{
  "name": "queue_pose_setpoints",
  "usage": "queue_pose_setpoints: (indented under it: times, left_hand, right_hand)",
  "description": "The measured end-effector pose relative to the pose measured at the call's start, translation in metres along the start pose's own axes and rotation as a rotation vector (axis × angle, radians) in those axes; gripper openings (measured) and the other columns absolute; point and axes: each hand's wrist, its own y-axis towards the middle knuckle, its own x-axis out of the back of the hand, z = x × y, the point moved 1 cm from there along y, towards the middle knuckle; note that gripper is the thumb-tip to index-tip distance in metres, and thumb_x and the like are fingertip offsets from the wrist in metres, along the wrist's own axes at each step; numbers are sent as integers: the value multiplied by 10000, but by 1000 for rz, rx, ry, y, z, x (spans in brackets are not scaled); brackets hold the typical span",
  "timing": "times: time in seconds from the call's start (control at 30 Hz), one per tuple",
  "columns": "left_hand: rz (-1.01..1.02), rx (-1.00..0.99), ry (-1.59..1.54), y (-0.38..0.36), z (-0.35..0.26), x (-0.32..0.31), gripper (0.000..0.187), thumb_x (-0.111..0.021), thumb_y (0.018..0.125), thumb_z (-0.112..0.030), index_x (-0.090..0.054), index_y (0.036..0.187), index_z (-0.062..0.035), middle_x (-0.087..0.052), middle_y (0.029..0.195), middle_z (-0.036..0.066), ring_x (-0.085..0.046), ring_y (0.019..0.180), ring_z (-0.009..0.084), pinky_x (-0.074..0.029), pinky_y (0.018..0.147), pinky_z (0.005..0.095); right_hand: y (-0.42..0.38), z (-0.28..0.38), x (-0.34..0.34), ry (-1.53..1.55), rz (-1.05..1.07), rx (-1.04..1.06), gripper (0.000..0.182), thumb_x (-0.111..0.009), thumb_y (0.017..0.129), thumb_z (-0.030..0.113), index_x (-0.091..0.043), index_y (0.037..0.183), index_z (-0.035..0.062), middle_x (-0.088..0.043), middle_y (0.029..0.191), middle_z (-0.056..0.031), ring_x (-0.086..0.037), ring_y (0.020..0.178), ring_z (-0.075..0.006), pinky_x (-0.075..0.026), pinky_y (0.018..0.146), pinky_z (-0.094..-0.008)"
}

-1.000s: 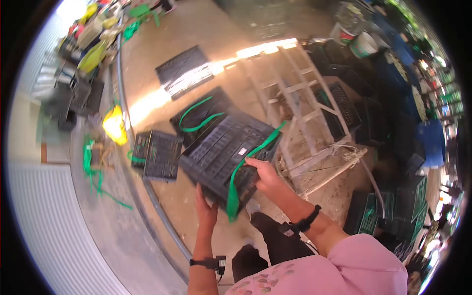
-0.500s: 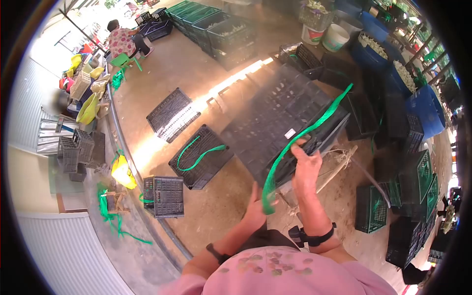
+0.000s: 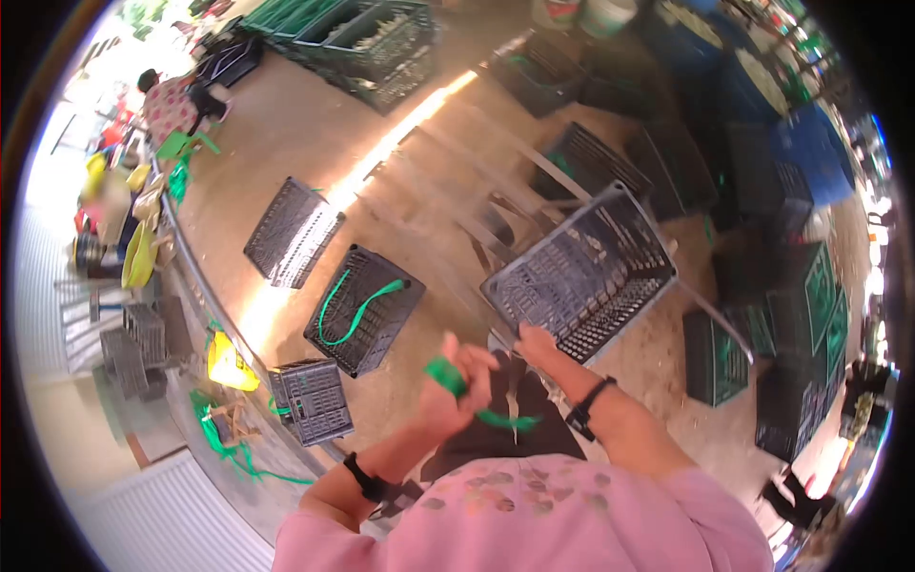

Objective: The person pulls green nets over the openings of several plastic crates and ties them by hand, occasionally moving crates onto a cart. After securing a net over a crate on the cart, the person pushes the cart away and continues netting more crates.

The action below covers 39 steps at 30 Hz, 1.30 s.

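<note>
A green strap (image 3: 446, 377) is bunched in my left hand (image 3: 459, 393), with its loose end hanging toward my lap. The fingers of that hand are curled and a little blurred. To the right, my right hand (image 3: 536, 343) grips the near corner of a black plastic crate (image 3: 558, 276), which is tilted so that its hollow inside and slatted wall show. The thumb and fingertips there are partly hidden by the crate's edge. Left of my hands, another black crate (image 3: 367, 324) lies on the floor with a looped green strap (image 3: 355, 329) across it.
Two more black crates (image 3: 294, 234) (image 3: 313, 402) lie at left by a floor pipe. Green crates (image 3: 715, 357) stand at right near blue barrels (image 3: 815, 153). A wooden frame (image 3: 496, 229) is behind the held crate. A person (image 3: 176, 107) sits at far left.
The black crate has turned over in my right hand, and its open inside now shows. The green strap has come off it and gathered in my left hand, which has moved left.
</note>
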Motion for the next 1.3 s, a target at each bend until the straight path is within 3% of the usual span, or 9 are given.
queue_pose_setpoints:
  times: [0.1, 0.23, 0.53, 0.63, 0.73, 0.83, 1.03, 1.23, 1.3]
  left_hand:
    - [-7, -140, -114, 34, -44, -26, 485, -346, 939, -436, -599, 898, -24, -400, 470, 8, -285, 365, 97, -250, 416, 240]
    - [99, -279, -212, 48, -90, -74, 455, -349, 941, -417, -581, 886, -30, -410, 493, 9, -287, 372, 86, -248, 428, 248]
    - [554, -363, -98, 30, -111, -206, 441, -328, 955, -392, -547, 955, -10, -372, 529, 4, -291, 376, 80, -271, 425, 230]
    - [584, -331, -52, 18, -105, -234, 459, -330, 952, -413, -553, 933, -13, -381, 531, 10, -291, 371, 86, -280, 426, 236]
    - [577, -287, -13, 13, -96, -244, 470, -333, 949, -426, -563, 911, -18, -400, 533, 14, -293, 370, 88, -277, 422, 238]
    - [544, -247, 0, 9, -86, -253, 465, -333, 951, -418, -569, 894, -21, -417, 531, 19, -303, 369, 92, -272, 417, 242]
    - [527, -186, -21, 37, -98, -251, 454, -342, 947, -394, -576, 844, -18, -388, 498, 3, -287, 357, 94, -244, 396, 243]
    - [205, -39, 77, 94, -124, -195, 283, -438, 887, -260, -566, 804, -22, -365, 496, 4, -304, 383, 93, -278, 379, 253]
    - [83, 30, 765, 98, -80, -184, 84, -508, 802, -113, -557, 815, -47, -538, 623, 106, -503, 485, 223, -396, 436, 314]
  right_hand:
    - [-11, -5, -2, 172, 32, 141, 424, -560, 808, 281, -514, 1126, 5, -596, 1031, -250, -579, 985, -366, -453, 845, -413]
    - [-143, 82, 186, 1095, -107, 190, 369, -510, 882, 221, -494, 1155, -26, -612, 1076, -137, -583, 986, -221, -463, 841, -321]
    - [-417, 154, 308, 1147, 135, 1939, 591, -669, 787, 387, -512, 1229, 27, -385, 1288, -317, -414, 1197, -404, -340, 939, -534]
    - [-435, 138, 325, 1168, 503, 1853, 661, -671, 768, 395, -439, 1291, 63, -378, 1293, -295, -386, 1180, -371, -291, 946, -508]
    - [-420, 105, 330, 905, 127, 1815, 580, -682, 758, 249, -442, 1249, 55, -450, 1224, -216, -537, 913, -302, -433, 759, -375]
    - [-384, 74, 340, 594, -646, 1167, 525, -711, 731, 153, -500, 1196, 35, -579, 1006, -161, -597, 665, -182, -481, 600, -279]
    - [-320, 55, 269, 1032, -48, 428, 246, -593, 845, 189, -593, 1012, 7, -596, 748, -63, -478, 494, -69, -406, 483, -223]
    - [-338, 25, 258, 1291, -328, 283, 189, -483, 905, 114, -612, 984, 1, -568, 669, -3, -435, 465, -37, -344, 424, -185]
    - [-339, 29, 265, 1361, -521, 225, 157, -525, 893, 135, -626, 898, 15, -554, 625, 7, -438, 454, -29, -332, 402, -183]
